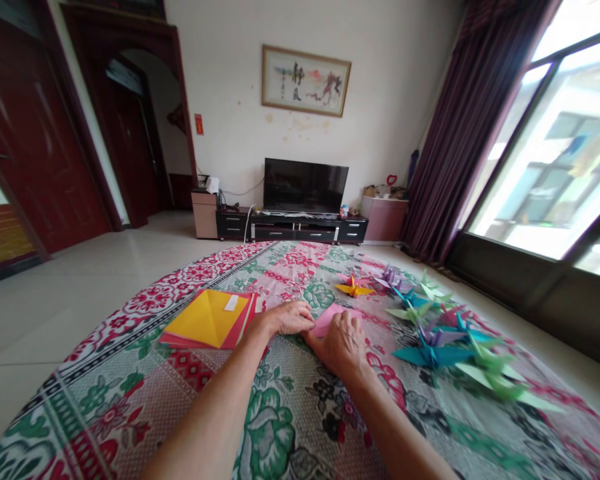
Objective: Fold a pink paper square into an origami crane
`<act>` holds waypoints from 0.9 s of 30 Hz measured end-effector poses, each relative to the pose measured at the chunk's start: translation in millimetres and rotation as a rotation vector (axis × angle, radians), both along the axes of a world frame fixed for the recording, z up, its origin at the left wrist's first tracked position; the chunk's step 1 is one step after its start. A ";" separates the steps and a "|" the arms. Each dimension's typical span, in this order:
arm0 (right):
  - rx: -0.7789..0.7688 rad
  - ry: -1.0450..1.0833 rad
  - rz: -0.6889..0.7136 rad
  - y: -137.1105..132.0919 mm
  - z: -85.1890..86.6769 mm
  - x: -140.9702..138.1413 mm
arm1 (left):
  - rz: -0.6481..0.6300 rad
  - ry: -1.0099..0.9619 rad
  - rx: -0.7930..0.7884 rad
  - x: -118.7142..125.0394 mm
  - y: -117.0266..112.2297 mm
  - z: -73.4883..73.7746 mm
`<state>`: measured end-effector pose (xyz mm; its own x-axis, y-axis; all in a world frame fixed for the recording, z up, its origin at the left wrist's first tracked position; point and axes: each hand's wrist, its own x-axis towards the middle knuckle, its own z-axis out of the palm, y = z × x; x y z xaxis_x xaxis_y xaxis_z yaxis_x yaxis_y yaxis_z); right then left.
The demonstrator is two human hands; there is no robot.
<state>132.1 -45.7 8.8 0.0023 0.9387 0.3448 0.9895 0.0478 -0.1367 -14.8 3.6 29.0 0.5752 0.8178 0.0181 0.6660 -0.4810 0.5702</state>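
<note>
A folded piece of pink origami paper [329, 319] lies on the patterned tablecloth in front of me. At its left corner, my left hand [293, 317] is closed, its fingertips pinching the paper's edge. My right hand [344, 341] bends over the near side of the same paper, fingers curled down on it and thumb reaching toward my left fingertips. Both hands cover part of the sheet, so its exact fold is hidden. To the left rests a stack of square coloured paper, with a creased yellow sheet [205, 320] on top.
Several folded paper cranes in blue, green and purple, such as a blue crane [433, 355], crowd the right side. An orange crane [355, 288] sits beyond my right hand. The round table's tablecloth [265, 427] spreads beneath everything. A television [306, 185] stands against the far wall.
</note>
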 end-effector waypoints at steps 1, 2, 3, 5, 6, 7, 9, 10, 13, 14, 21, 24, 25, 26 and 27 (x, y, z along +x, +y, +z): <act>0.009 -0.004 -0.003 -0.5 0.0 0.5 | 0.018 0.027 0.022 3.6 -0.6 -0.6; 0.020 -0.006 0.000 -0.9 0.1 1.7 | 0.050 0.048 0.047 6.7 -1.0 -1.6; 0.029 -0.006 0.014 -1.2 0.3 3.8 | 0.086 0.070 0.074 9.1 -1.2 -2.8; 0.036 -0.003 0.080 -1.0 0.7 11.0 | 0.094 0.092 0.121 11.6 -1.6 -5.4; 0.031 0.002 0.126 -0.4 0.7 15.8 | 0.095 0.100 0.135 11.9 -2.1 -6.3; 0.022 0.008 0.181 0.8 0.4 21.0 | 0.092 0.104 0.144 11.6 -2.7 -6.7; 0.014 0.051 0.232 4.2 -1.2 30.9 | 0.088 0.104 0.150 10.5 -4.9 -6.2; 0.011 0.076 0.240 6.3 -2.6 34.7 | 0.088 0.100 0.152 9.8 -6.1 -5.4; 0.031 0.115 0.228 11.1 -8.0 39.4 | 0.082 0.089 0.147 8.7 -9.4 -2.8; 0.052 0.115 0.213 11.7 -9.6 39.1 | 0.084 0.087 0.146 8.7 -10.0 -2.2; 0.033 0.153 0.163 7.3 -9.1 46.8 | 0.076 0.096 0.126 8.4 -10.5 -1.7; 0.029 0.168 0.178 7.9 -6.9 58.8 | 0.083 0.100 0.118 8.5 -11.1 -1.3; 0.025 0.174 0.178 9.0 -6.9 62.6 | 0.082 0.100 0.116 8.7 -11.3 -1.1; 0.021 0.177 0.176 10.5 -7.2 65.9 | 0.080 0.101 0.115 8.9 -11.6 -0.7; 0.021 0.178 0.168 12.2 -8.1 68.7 | 0.079 0.100 0.115 9.1 -11.8 -0.2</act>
